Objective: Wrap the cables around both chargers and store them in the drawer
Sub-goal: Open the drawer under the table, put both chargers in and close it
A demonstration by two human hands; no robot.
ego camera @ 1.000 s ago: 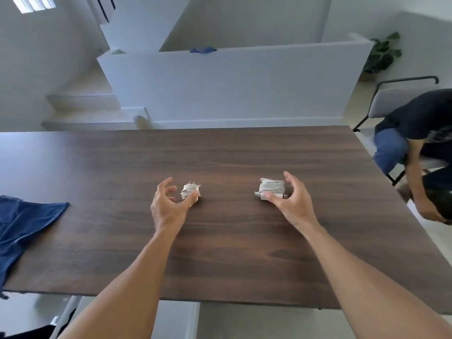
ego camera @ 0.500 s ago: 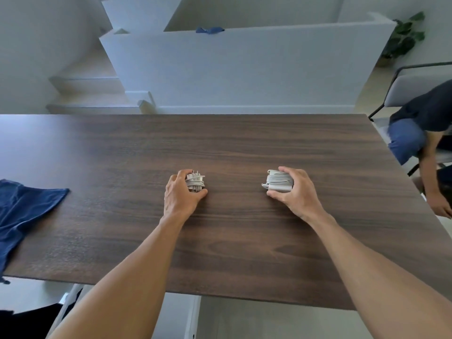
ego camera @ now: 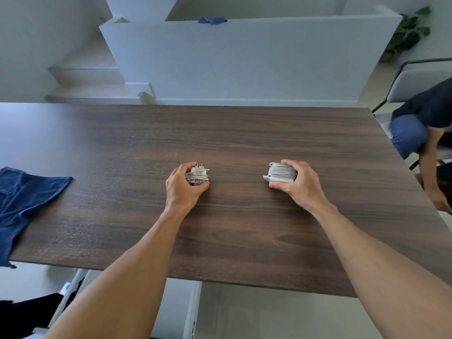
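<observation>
Both chargers wrapped, drawer still to come.
Left hand (ego camera: 182,189) gripping small charger (ego camera: 198,176), right hand (ego camera: 299,183) curled round larger charger (ego camera: 280,172), mid-worktop (ego camera: 244,133); no drawer visible.

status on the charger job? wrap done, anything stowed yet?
Done: both chargers look wrapped, cable coiled round each. In hand: the left hand grips the smaller charger and the right hand grips the larger charger, both apparently on the table. Left: stowing both; no drawer can be made out in this view.
</observation>
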